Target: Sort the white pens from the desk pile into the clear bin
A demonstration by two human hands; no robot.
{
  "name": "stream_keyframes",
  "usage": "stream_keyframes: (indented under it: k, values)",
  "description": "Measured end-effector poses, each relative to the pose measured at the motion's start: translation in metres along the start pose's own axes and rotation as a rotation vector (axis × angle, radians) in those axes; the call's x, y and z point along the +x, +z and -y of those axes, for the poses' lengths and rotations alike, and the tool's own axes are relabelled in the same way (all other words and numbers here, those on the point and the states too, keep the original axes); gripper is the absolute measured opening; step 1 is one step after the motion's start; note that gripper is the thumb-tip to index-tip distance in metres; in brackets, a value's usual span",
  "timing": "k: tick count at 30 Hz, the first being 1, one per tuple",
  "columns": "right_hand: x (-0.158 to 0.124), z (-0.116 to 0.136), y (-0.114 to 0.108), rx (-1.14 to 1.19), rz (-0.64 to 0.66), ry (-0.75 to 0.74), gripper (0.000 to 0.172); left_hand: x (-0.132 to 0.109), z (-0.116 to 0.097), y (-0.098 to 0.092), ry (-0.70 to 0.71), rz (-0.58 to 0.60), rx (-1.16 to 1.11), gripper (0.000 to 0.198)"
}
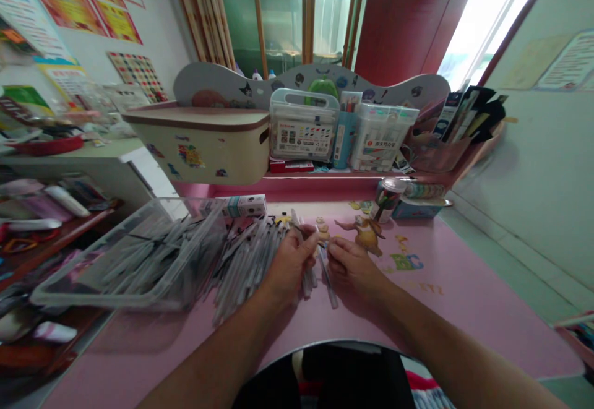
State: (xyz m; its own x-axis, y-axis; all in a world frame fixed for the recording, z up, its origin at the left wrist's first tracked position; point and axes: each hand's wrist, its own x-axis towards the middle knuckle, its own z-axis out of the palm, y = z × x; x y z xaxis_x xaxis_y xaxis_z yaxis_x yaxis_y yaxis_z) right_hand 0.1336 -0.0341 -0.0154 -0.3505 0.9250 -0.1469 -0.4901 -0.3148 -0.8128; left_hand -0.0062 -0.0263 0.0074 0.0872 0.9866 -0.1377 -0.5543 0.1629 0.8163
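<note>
Over the pink desk, my left hand (294,257) is closed, with a slim pale pen showing by its thumb and fingertips. Close beside it, my right hand (353,265) has its fingers pinched together; whatever they hold is hidden. A clear pen (328,280) lies slanted on the desk between the hands. Left of my left hand spreads a heap of clear and grey pens (250,260), many with dark ends. Farther left, more of these pens lie in a clear plastic bin (106,301), whose right side the heap adjoins.
A lidded cream box (223,155), a clear handled case (304,130) and a marker case (378,137) stand on the shelf behind. Below the shelf are a white carton (244,205), a can (387,200) and a blue tin (417,208). The pink desk (464,310) extends right.
</note>
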Motion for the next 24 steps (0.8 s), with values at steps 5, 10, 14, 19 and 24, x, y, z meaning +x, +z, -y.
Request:
stream_keyframes:
  k: [5, 10, 14, 19, 24]
  values:
    - [-0.001, -0.002, 0.001, -0.018, -0.045, -0.107, 0.018, -0.009, 0.003, 0.006, -0.122, -0.016, -0.142, 0.029]
    - [0.007, 0.013, -0.013, -0.451, -0.26, -0.497, 0.022, -0.009, -0.001, 0.005, -0.335, -0.003, -0.328, 0.029]
    - [-0.002, 0.009, -0.009, -0.754, -0.277, -0.811, 0.017, -0.009, 0.009, 0.006, -0.441, 0.02, -0.381, 0.019]
    - [-0.009, -0.005, -0.003, -0.821, -0.042, -0.689, 0.039, -0.011, 0.014, 0.014, -0.454, -0.008, -0.459, 0.026]
    - [-0.007, -0.003, -0.008, -1.22, -0.001, -0.646, 0.051, -0.013, 0.011, 0.02, -0.483, 0.001, -0.487, 0.03]
